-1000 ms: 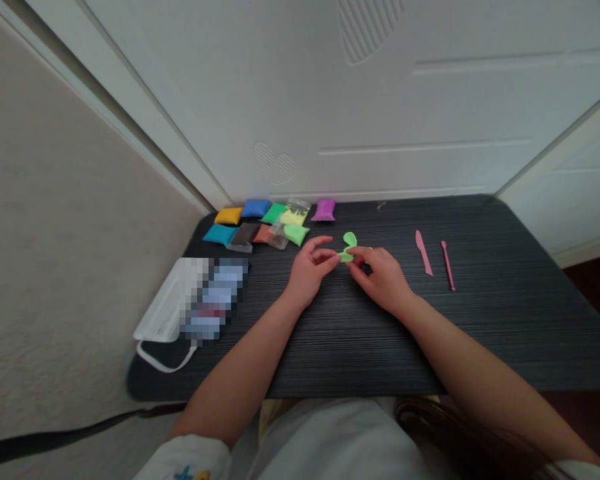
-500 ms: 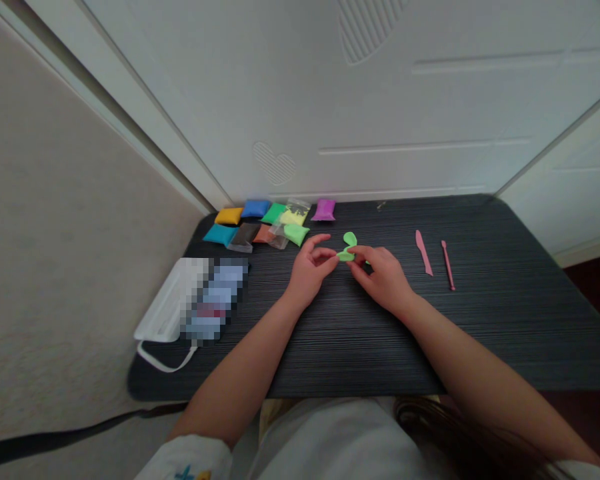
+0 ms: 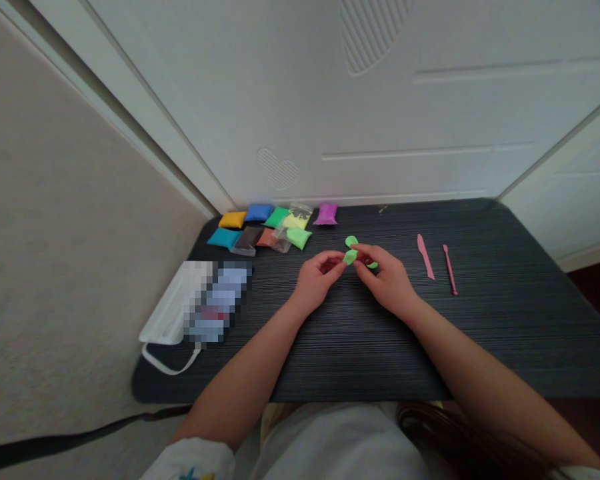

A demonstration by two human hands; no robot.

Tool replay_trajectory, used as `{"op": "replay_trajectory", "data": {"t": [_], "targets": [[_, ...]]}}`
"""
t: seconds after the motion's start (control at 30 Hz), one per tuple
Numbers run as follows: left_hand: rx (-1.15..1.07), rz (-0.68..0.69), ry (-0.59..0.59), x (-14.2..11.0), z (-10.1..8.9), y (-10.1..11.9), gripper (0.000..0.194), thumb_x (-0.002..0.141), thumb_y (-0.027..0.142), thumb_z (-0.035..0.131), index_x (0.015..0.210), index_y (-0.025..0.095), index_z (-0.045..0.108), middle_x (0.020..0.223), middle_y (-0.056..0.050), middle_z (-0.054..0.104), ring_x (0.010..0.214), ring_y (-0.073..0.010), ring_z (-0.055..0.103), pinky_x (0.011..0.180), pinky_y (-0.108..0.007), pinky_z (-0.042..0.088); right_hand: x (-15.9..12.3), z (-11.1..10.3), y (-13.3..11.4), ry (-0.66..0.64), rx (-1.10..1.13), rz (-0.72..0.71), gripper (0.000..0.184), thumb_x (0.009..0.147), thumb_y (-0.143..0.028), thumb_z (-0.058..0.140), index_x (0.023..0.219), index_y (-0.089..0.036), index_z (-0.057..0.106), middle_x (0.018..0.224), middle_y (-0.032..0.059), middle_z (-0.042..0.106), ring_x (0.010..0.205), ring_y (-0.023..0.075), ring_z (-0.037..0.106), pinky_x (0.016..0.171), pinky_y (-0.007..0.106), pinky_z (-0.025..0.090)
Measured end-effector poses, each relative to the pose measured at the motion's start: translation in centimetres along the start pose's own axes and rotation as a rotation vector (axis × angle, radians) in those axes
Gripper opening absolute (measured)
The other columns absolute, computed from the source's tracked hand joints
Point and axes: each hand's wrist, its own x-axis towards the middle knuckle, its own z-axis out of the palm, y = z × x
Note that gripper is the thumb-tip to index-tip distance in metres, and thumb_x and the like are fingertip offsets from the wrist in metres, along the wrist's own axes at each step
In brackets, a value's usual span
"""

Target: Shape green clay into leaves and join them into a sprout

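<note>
A small leaf-shaped piece of light green modelling clay is pinched between the fingertips of my left hand and my right hand, over the middle of the table. Just behind it lies a rounded green clay piece, partly covered by my right fingers. Another bit of green clay shows under my right hand, most of it hidden. Whether these pieces are joined I cannot tell.
Several coloured clay packets lie at the back left, with a purple packet beside them. A pink plastic knife and a thin pink tool lie right. A white box-like object, cable and blurred phone lie left.
My left fingers have curled in and closed on the green clay piece. That piece has turned and tilted upward between both hands. The view has shifted slightly.
</note>
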Motion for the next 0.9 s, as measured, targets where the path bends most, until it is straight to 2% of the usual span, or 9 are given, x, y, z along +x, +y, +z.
{"op": "replay_trajectory", "data": {"t": [0.13,0.23,0.33,0.4,0.5,0.63,0.8,0.9], "targets": [[-0.160,-0.085,0.003,-0.2,0.5,0.0,0.020,0.066,0.028,0.063,0.082,0.018,0.058,0.076,0.000,0.060,0.069,-0.0105,0.053,0.067,-0.025,0.041,0.0,0.3,-0.1,0.016,0.147,0.105,0.028,0.079,-0.026,0.049,0.107,-0.024,0.051,0.090,0.0022,0.061,0.078,0.0138,0.058,0.074,0.030,0.047],[-0.245,-0.148,-0.011,-0.5,1.0,0.2,0.022,0.065,0.029,0.064,0.081,0.017,0.056,0.071,0.001,0.059,0.064,-0.0092,0.052,0.064,-0.024,0.040,-0.1,0.5,-0.1,0.026,0.088,0.097,0.021,0.076,-0.030,0.052,0.095,-0.022,0.057,0.084,0.0021,0.062,0.076,0.0148,0.058,0.072,0.031,0.046],[-0.273,-0.183,-0.047,-0.7,1.3,0.5,0.021,0.064,0.029,0.064,0.079,0.016,0.055,0.066,0.002,0.058,0.061,-0.0086,0.051,0.062,-0.023,0.039,-0.2,0.5,0.2,0.035,0.065,0.116,0.019,0.076,-0.031,0.053,0.091,-0.022,0.059,0.081,0.0016,0.063,0.074,0.0149,0.058,0.071,0.031,0.046],[-0.272,-0.176,-0.053,-0.8,1.3,0.6,0.020,0.065,0.029,0.063,0.078,0.016,0.055,0.066,0.002,0.058,0.061,-0.0086,0.051,0.060,-0.023,0.039,-0.2,0.7,0.5,0.027,0.124,0.157,0.019,0.076,-0.034,0.053,0.089,-0.022,0.059,0.080,0.0012,0.063,0.073,0.0146,0.058,0.070,0.031,0.046],[-0.265,-0.117,0.002,-0.7,1.1,0.6,0.019,0.067,0.029,0.062,0.082,0.019,0.057,0.074,0.001,0.059,0.063,-0.0089,0.052,0.059,-0.023,0.040,-0.1,1.0,0.9,0.016,0.262,0.224,0.021,0.073,-0.037,0.056,0.087,-0.022,0.058,0.079,0.0008,0.063,0.070,0.0143,0.058,0.068,0.031,0.048],[-0.218,-0.061,0.064,-0.6,0.9,0.6,0.019,0.067,0.027,0.063,0.084,0.019,0.060,0.080,0.000,0.061,0.069,-0.0099,0.054,0.066,-0.025,0.042,-0.1,1.3,1.1,0.006,0.363,0.261,0.021,0.071,-0.038,0.059,0.085,-0.022,0.058,0.079,0.0009,0.062,0.070,0.0141,0.058,0.067,0.031,0.048],[-0.291,-0.100,0.032,-0.7,1.0,0.5,0.020,0.068,0.027,0.063,0.085,0.019,0.058,0.082,-0.001,0.064,0.073,-0.0114,0.057,0.072,-0.027,0.044,-0.1,1.1,0.7,0.050,0.372,0.277,0.025,0.072,-0.039,0.058,0.091,-0.023,0.058,0.082,0.0022,0.061,0.073,0.0149,0.057,0.069,0.032,0.048],[-0.349,-0.128,0.009,-0.7,1.1,0.4,0.021,0.067,0.027,0.063,0.085,0.018,0.058,0.080,0.000,0.064,0.071,-0.0108,0.058,0.073,-0.028,0.044,-0.1,0.9,0.4,0.051,0.302,0.231,0.021,0.074,-0.038,0.055,0.088,-0.023,0.061,0.086,0.0026,0.061,0.076,0.0147,0.057,0.070,0.032,0.048]]}}
